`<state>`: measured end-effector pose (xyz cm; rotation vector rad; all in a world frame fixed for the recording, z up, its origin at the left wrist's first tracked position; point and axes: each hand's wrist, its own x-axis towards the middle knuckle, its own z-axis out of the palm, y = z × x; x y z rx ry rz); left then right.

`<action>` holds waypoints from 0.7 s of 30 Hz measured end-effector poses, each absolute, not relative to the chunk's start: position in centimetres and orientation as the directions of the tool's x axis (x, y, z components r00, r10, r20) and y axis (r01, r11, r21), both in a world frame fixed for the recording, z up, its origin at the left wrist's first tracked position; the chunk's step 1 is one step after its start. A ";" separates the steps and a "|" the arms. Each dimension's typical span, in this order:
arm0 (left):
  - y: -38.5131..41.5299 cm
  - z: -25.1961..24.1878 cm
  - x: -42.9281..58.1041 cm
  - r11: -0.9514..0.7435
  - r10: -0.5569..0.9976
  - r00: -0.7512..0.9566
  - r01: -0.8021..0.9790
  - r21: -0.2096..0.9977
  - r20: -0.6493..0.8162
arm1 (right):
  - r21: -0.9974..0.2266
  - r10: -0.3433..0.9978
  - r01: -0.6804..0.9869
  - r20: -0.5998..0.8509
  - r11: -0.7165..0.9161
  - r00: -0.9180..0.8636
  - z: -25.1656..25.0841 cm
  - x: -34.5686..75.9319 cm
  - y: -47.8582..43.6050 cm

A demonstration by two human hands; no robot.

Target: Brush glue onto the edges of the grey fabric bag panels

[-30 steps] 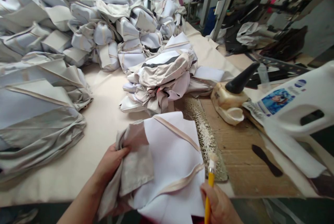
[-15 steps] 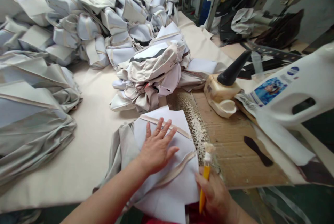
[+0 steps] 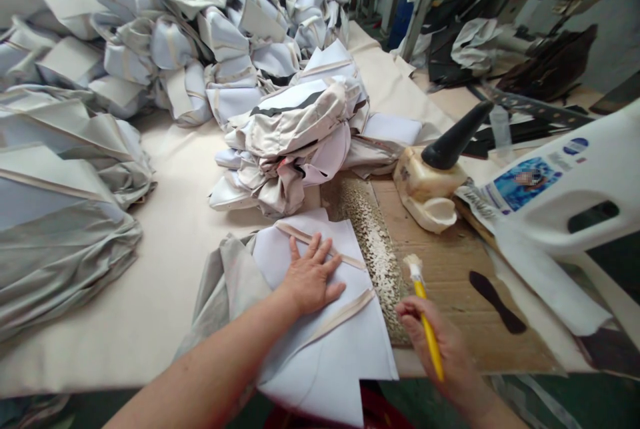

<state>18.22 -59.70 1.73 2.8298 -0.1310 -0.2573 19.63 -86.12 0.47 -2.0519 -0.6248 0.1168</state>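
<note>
My left hand (image 3: 314, 277) lies spread and flat on a white sewn panel (image 3: 325, 366) with beige seam strips. Grey fabric (image 3: 220, 282) bunches at the panel's left side. In my right hand (image 3: 440, 336) is a yellow-handled brush (image 3: 428, 330), held between the fingers with its pale, coated bristles pointing up and away. The brush is to the right of the panel, apart from it, over a cardboard sheet (image 3: 465, 249). A strip crusted with dried glue (image 3: 377, 249) runs along the panel's right edge.
A yellowed container with a black cone (image 3: 433, 176) stands on the cardboard. Right of it leans a white jug (image 3: 575, 182). A dark flat piece (image 3: 497, 302) lies nearer. A crumpled sewn bundle (image 3: 300, 142) sits ahead, with a large heap of similar pieces (image 3: 150, 36) behind.
My right hand and the brush have moved right, away from the panel's edge, and the brush has tilted. My left hand has slid slightly right and stays flat on the panel.
</note>
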 end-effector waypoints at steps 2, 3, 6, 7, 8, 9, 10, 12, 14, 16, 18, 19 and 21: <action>-59.5 1.9 18.5 -0.942 -0.120 0.972 -0.047 0.332 -0.203 | -0.976 0.370 0.075 -0.007 -0.205 0.929 1.8 21.3 -86.0; -59.5 2.1 18.6 -0.935 -0.123 0.966 -0.036 0.354 -0.226 | -0.994 0.311 -0.054 -0.081 -0.094 0.947 2.5 22.0 -85.8; -60.1 2.4 19.1 -0.917 -0.114 0.955 0.004 0.398 -0.274 | -0.919 0.198 -0.350 -0.315 0.180 0.928 4.0 24.0 -84.6; -60.5 2.5 19.2 -0.918 -0.093 0.957 0.025 0.396 -0.275 | -0.863 0.179 -0.433 -0.397 0.261 0.900 4.4 24.5 -84.2; -61.0 2.4 19.2 -0.920 -0.064 0.960 0.049 0.390 -0.271 | -0.789 0.178 -0.511 -0.480 0.341 0.859 4.7 25.0 -83.8; -61.5 2.2 19.2 -0.921 -0.033 0.964 0.073 0.383 -0.263 | -0.701 0.193 -0.577 -0.552 0.419 0.811 4.9 25.4 -83.5; -61.9 1.9 19.1 -0.921 -0.005 0.968 0.094 0.378 -0.251 | -0.607 0.217 -0.628 -0.613 0.487 0.760 5.1 25.7 -83.3; -62.6 1.1 18.9 -0.917 0.024 0.974 0.112 0.382 -0.227 | -0.448 0.261 -0.683 -0.692 0.577 0.673 5.3 26.2 -83.1; -62.8 0.4 18.8 -0.915 0.023 0.977 0.106 0.389 -0.212 | -0.367 0.280 -0.698 -0.726 0.615 0.628 5.4 26.5 -83.3; -62.7 -0.1 18.8 -0.914 0.012 0.978 0.095 0.395 -0.209 | -0.354 0.281 -0.695 -0.729 0.626 0.624 5.4 26.7 -83.7; -62.5 -0.4 18.9 -0.911 0.004 0.976 0.092 0.401 -0.217 | -0.375 0.299 -0.693 -0.702 0.616 0.646 5.3 26.9 -84.2; -62.4 -0.5 18.9 -0.911 0.003 0.976 0.093 0.401 -0.219 | -0.402 0.309 -0.691 -0.680 0.601 0.665 5.2 27.0 -84.4; -62.4 -0.6 19.1 -0.913 0.009 0.976 0.097 0.396 -0.218 | -0.483 0.324 -0.677 -0.624 0.555 0.711 4.9 27.2 -84.9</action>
